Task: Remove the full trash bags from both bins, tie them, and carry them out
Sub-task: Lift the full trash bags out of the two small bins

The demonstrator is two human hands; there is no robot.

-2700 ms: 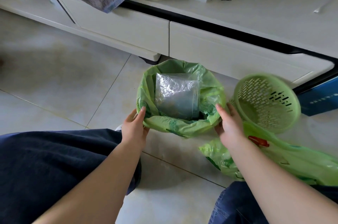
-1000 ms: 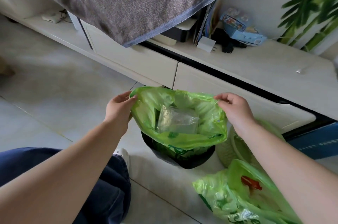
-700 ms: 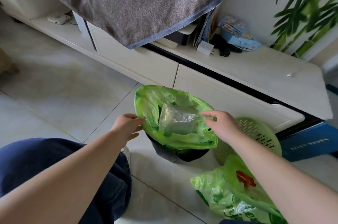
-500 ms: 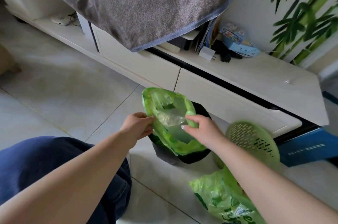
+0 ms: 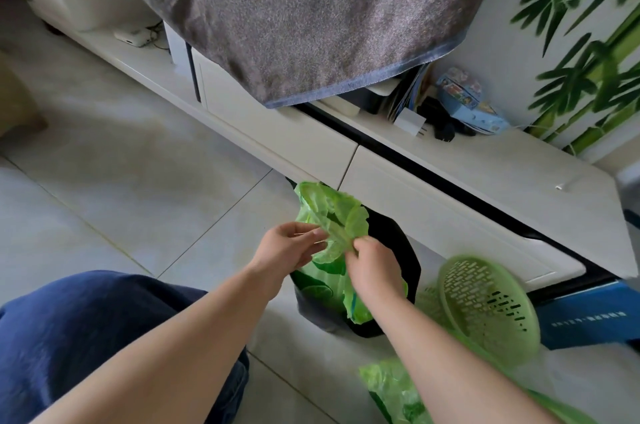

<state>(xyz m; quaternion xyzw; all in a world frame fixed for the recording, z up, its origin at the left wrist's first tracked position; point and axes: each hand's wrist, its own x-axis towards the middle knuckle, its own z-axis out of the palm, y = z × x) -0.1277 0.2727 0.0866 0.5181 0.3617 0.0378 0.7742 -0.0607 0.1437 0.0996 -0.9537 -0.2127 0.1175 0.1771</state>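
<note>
A green trash bag (image 5: 330,212) stands half out of a black bin (image 5: 398,250) on the tiled floor. Its mouth is gathered into a flat bunch above the bin. My left hand (image 5: 287,247) pinches the bunch from the left, and my right hand (image 5: 372,264) grips it from the right, close against the left one. The bag's lower part (image 5: 322,288) still sits inside the bin. A second green bag (image 5: 398,392) lies on the floor at the lower right, partly behind my right forearm.
A green perforated basket bin (image 5: 488,305) lies tipped on its side to the right of the black bin. A low white cabinet (image 5: 450,201) runs behind, with a grey towel (image 5: 294,14) hanging over it. My blue-trousered knee (image 5: 86,337) fills the lower left. A blue box (image 5: 588,316) sits far right.
The bag's mouth was held wide open over the bin; both hands have come together and bunched it shut. The clear plastic inside is no longer visible.
</note>
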